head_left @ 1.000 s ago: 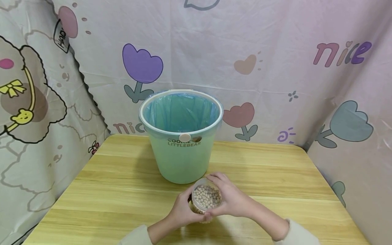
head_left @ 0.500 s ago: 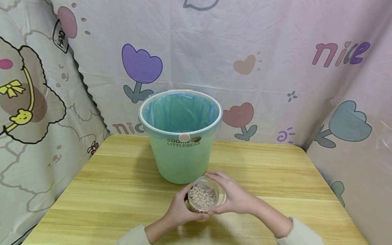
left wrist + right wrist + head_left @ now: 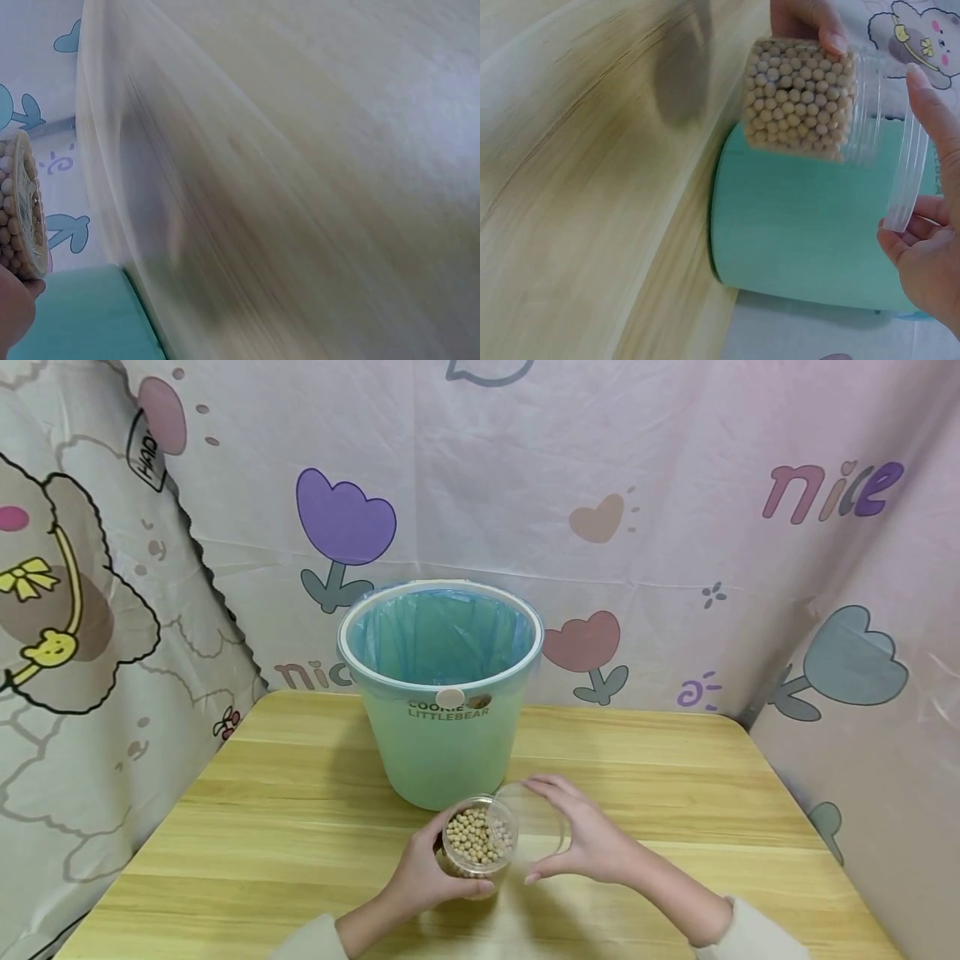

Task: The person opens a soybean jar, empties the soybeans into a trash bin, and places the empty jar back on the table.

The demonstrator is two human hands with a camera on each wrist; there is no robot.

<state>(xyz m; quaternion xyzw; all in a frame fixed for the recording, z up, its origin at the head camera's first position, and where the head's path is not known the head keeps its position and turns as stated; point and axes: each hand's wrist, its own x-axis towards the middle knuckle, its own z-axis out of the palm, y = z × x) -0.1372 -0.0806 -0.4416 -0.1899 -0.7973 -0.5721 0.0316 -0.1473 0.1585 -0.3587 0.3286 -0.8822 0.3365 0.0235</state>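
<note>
Watching remotely, I see left hand point(image 3: 422, 870) gripping a jar point(image 3: 799, 101), right hand point(image 3: 592, 841) holding a lid point(image 3: 908, 176) at jar's 3 o'clock.

The hands point(image 3: 596, 843) are bare, the sleeves point(image 3: 750, 937) plain and apparently cream, though barely in view.

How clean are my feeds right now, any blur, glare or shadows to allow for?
Head view: evenly lit and fairly sharp, though the clear lid nearly blends into the tabletop; left wrist view: tabletop smeared, a pale glare at right, the jar cut off by the left edge; right wrist view: beige balls distinct, a dark shadow on the tabletop.
</note>
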